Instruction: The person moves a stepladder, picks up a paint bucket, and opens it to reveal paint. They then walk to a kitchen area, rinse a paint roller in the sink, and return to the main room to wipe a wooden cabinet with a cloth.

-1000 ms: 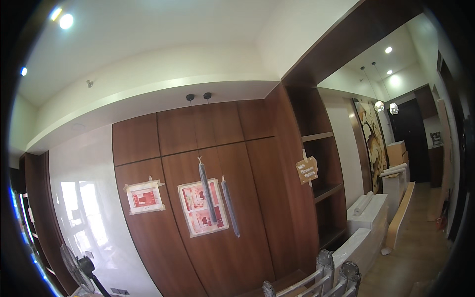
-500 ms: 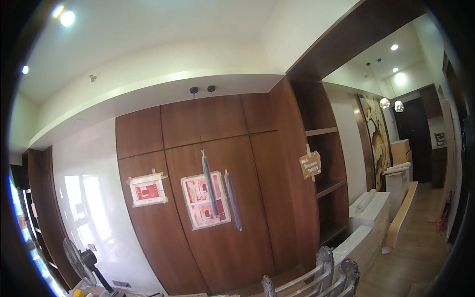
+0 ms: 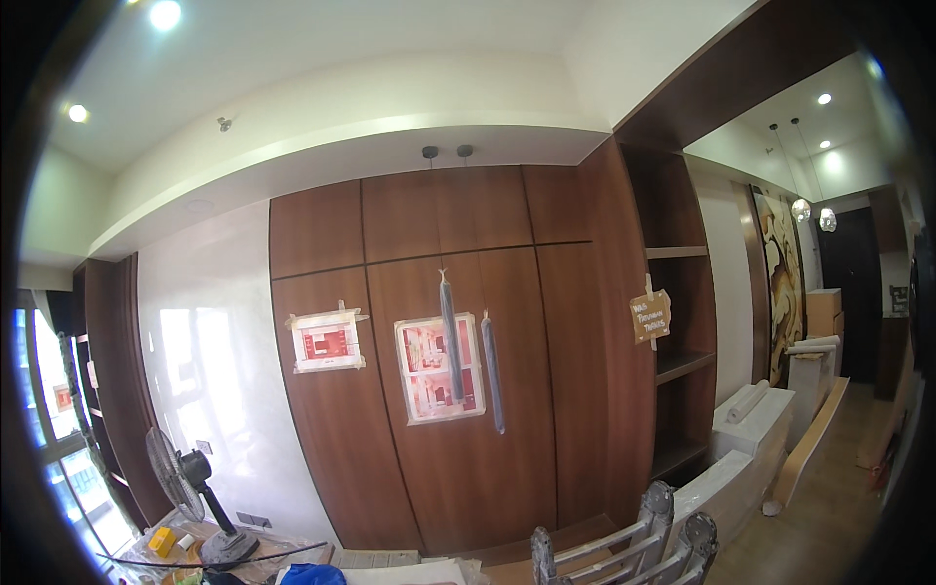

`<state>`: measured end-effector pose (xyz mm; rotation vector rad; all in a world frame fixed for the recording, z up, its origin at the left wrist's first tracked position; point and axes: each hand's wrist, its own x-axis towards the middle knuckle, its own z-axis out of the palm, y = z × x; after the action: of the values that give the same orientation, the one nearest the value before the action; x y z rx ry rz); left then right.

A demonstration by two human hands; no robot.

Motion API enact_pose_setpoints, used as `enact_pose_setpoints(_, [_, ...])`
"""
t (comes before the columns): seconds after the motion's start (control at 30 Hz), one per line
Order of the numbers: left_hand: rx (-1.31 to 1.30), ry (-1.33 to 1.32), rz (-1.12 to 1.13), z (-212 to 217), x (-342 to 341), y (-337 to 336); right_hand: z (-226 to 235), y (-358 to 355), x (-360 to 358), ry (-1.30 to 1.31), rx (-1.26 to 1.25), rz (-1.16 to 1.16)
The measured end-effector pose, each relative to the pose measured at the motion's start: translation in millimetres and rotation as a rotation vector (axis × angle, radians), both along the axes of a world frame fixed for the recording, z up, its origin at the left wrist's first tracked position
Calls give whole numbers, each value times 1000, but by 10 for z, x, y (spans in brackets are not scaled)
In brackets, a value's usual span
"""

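No hands in frame, so grip unknowable; head tilted up at wood panels (image 3: 458, 390) mid-frame, taped sheets (image 3: 439, 369) and two hanging wrapped tubes (image 3: 492, 370) at centre, ladder top (image 3: 624, 541) lower right, probably surveying, next move needing hands brought into view.

Wood-veneer cabinet doors (image 3: 458, 390), matt brown (paper sheets (image 3: 439, 369) taped on); glossy white wall panel (image 3: 210, 390); metal ladder (image 3: 624, 546).

Open floor on the right, ladder top (image 3: 624, 546) low centre, fan (image 3: 190, 487) at lower left
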<state>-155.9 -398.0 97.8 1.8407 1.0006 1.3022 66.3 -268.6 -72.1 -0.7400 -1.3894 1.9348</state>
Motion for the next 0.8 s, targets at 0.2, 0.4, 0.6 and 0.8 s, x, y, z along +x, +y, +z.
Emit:
enact_pose_setpoints(0.2, [98, -104, 68, 290, -142, 121, -26, -56, -7, 18, -16, -30])
enact_pose_setpoints(0.4, [228, 47, 177, 390, -564, 366, -138, -16, -17, 62, -42, -85])
enact_pose_setpoints(0.6, [205, 35, 425, 277, -958, 868, -172, -21, -35, -58, -52, -116])
enact_pose_setpoints(0.8, [360, 118, 635, 11, -1282, 1317, -41, -210, -74, -137, 22, -236])
